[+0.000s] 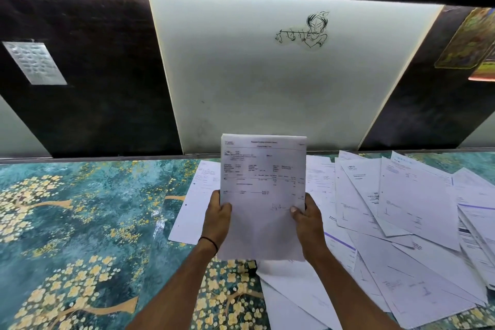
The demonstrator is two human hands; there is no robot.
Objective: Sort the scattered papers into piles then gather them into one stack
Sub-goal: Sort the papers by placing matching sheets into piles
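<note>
**A:** Start from the held sheet (263, 195), since everything else sits around it. Well to its left the floral table cover (67, 209) is bare of paper. That looks like your best ground for piles.

**B:** And the one sheet just left of it?

**A:** That lone page (197, 203) lies flat on the cover, partly hidden behind the held sheet. I'd treat it as the seed of a first pile, if the two match. Now your grip: your left hand (217, 220) is closed on the held sheet's left edge, thumb on the front, fingers behind. Whether it is one page or a few I cannot tell from here.

**B:** The right side?

**A:** Your right hand (308, 218) pinches the right edge the same way, thumb across the lower corner. The held sheet stands upright, lifted clear of the table, its printed face toward you. Read the heading, decide its kind, then lay it down square rather than dropping it, so the edges line up for the later gathering.

**B:** What about the mess?

**A:** The scattered papers (401, 209) lie to the right of the held sheet and below it, overlapping at all angles. Most of the sorting seems not yet done. Lift from the top layer only, so that nothing slides off the table's near edge.
</note>
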